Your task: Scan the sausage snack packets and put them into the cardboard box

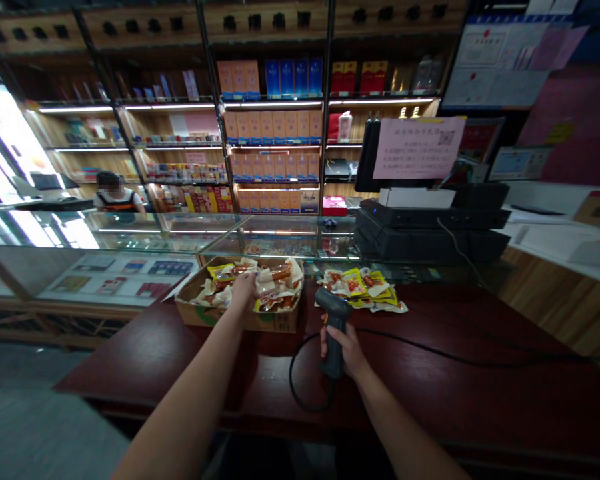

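My right hand (341, 343) is wrapped round the handle of a dark grey barcode scanner (334, 307), held above the table with its head pointing away to the left. A black cable loops down from its base. My left hand (244, 291) reaches into an open cardboard box (240, 321) and touches the packaged sausages (279, 273) inside. Its fingertips are hidden among the packs, so I cannot tell whether they grip one. Right of the box, behind the scanner, lies a pile of yellow and clear snack packs (367, 287).
The dark red table (430, 373) carries the scanner cable (430, 357) to the right. Glass display counters (120, 273) stand behind and left. A black register (430, 230) with a pink notice (417, 148) stands back right. A person (116, 197) is behind the left counter, before stocked shelves (273, 127).
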A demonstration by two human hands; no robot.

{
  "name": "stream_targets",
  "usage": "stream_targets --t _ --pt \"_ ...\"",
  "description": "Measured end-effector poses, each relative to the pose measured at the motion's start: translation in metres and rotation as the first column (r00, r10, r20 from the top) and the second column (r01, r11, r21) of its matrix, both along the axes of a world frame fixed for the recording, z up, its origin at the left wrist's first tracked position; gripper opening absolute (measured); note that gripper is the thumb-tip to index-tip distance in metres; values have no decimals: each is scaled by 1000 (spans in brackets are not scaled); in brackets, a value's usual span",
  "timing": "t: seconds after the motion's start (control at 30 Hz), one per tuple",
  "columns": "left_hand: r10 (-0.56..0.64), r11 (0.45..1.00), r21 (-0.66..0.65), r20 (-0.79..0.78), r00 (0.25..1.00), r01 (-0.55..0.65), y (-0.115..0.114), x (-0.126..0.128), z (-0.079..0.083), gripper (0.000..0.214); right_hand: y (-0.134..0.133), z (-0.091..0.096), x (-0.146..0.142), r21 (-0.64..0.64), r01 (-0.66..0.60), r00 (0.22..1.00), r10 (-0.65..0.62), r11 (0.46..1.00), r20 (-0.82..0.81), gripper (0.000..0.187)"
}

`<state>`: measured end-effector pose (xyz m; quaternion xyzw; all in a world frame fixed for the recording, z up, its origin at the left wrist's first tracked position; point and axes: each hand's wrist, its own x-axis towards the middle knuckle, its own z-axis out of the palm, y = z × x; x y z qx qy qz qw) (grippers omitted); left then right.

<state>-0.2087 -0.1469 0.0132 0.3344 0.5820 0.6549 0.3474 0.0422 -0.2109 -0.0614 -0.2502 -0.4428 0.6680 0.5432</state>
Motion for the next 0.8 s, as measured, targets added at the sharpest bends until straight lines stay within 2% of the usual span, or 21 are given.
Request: stream_targets --t 0.07,0.13,0.23,0.33,0.47,0.57,0.8 --pt "-110 994 34 183 977 105 4 17 -7 4 -1 0 0 14 -9 1000 9 1000 14 37" --pt "-214 977 61 282 935 206 6 27 -11 5 -2 0 0 22 -22 999 22 1000 25 37" --pt "-326 945 68 321 889 321 5 30 -12 12 -2 3 -4 21 -54 998 53 998 40 37" --pt "-393 919 105 335 856 381 2 24 -13 20 -4 13 -11 36 -93 993 90 995 73 36" --pt "-445 895 159 339 829 416 2 19 -18 25 -6 35 -27 84 -129 984 117 988 136 35" --pt "-438 899 159 330 836 408 2 19 -20 23 -7 48 -39 99 -154 972 133 983 193 34" --pt "-414 910 130 312 855 393 -3 21 -17 20 -6 57 -55 75 -116 967 96 990 237 29"
